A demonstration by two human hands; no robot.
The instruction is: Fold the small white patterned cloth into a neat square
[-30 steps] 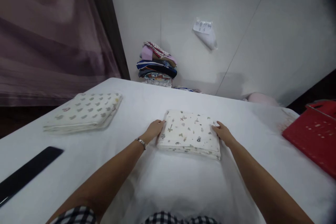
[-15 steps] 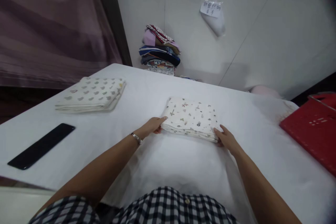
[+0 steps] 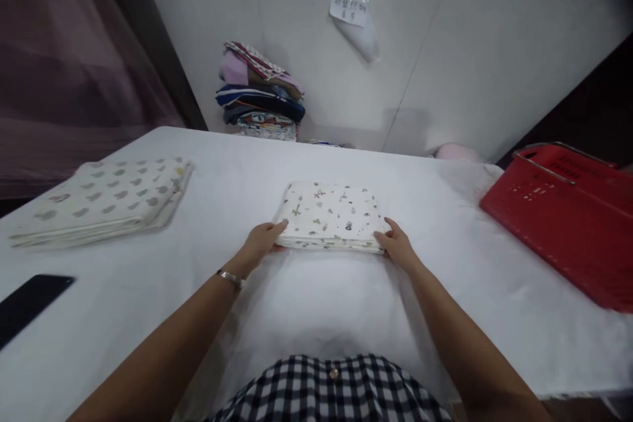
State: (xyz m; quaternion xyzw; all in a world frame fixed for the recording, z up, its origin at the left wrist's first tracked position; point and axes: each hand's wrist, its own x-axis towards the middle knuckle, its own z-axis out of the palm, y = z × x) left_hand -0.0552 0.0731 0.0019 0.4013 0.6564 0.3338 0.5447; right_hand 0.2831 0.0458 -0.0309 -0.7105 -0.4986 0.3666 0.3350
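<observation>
In front of me on the white-covered table (image 3: 445, 343) lies a folded white cloth (image 3: 331, 214) with small printed figures, its layers showing along the near edge. My left hand (image 3: 262, 241) grips its near left corner, thumb on top and fingers beneath. At the near right corner, my right hand (image 3: 395, 242) holds it the same way, with the fingertips partly hidden. A larger folded cloth (image 3: 113, 191) with a grey-green print rests to the left, apart from both hands.
A black flat object (image 3: 34, 300) lies at the left. On the right stands a red plastic basket (image 3: 564, 224) with a metal handle. Folded fabrics (image 3: 262, 92) are piled beyond the far edge, against the wall. A paper sign (image 3: 350, 11) hangs there.
My view has turned to the right, so more of the red basket shows and the left-hand things shift leftward. Both hands keep hold of the folded cloth's near corners.
</observation>
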